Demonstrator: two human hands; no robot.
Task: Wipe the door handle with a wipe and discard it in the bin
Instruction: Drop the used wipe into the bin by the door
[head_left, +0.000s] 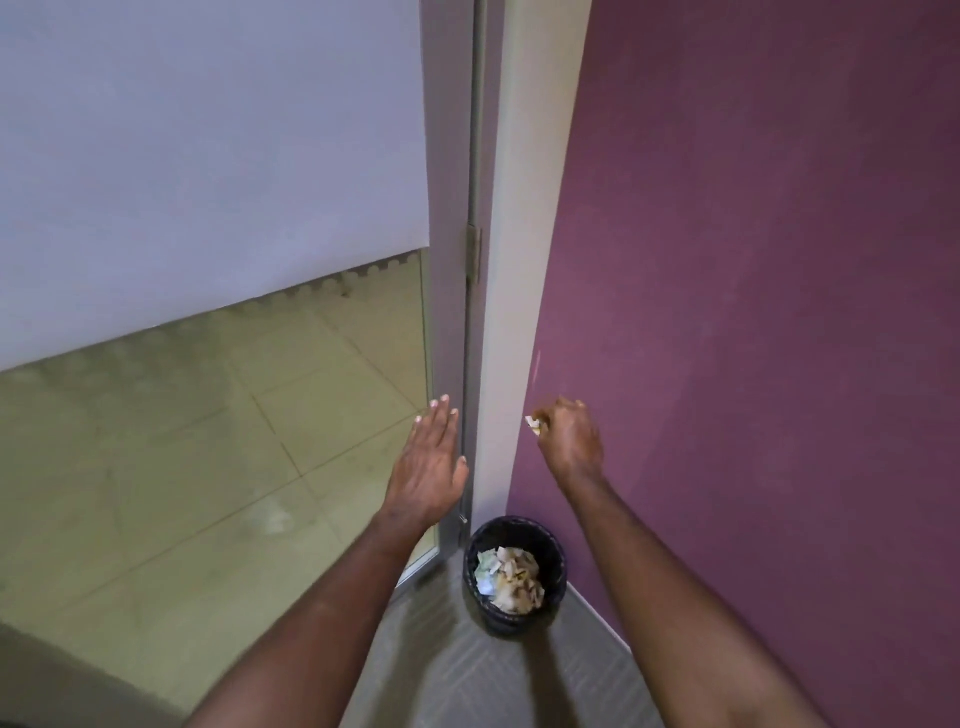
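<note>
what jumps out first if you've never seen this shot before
Two bare arms reach forward: the left hand is spread flat by the glass door's frame, and the right hand is closed on a small crumpled wipe in front of the purple wall. Below and between them, a black bin stands in the floor corner, part full of crumpled paper.
</note>
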